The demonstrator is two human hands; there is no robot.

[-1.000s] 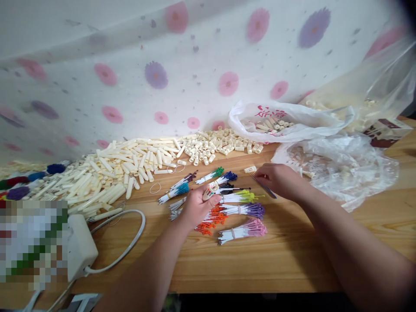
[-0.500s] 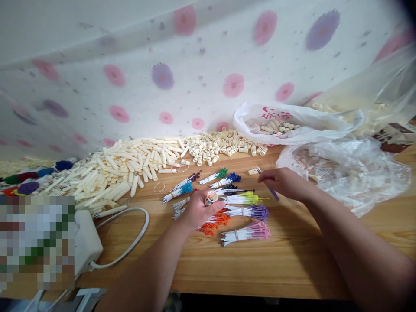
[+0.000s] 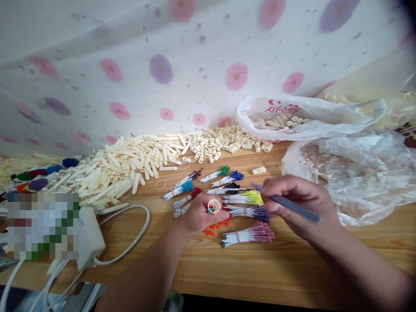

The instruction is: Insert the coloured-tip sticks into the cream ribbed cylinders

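Away from the loose slotted piece (image 3: 259, 170), my right hand (image 3: 303, 197) has moved closer to my left hand (image 3: 199, 215), fingers closed on a slim grey tool (image 3: 295, 208). My hands are apart; the left grips a cream tube (image 3: 213, 206), open end showing coloured tips, over the table (image 3: 201, 268).

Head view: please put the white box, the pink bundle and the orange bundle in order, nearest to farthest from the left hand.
From the left hand:
1. Orange bundle, partly behind it.
2. Pink bundle, to its right.
3. White box, far to its left.
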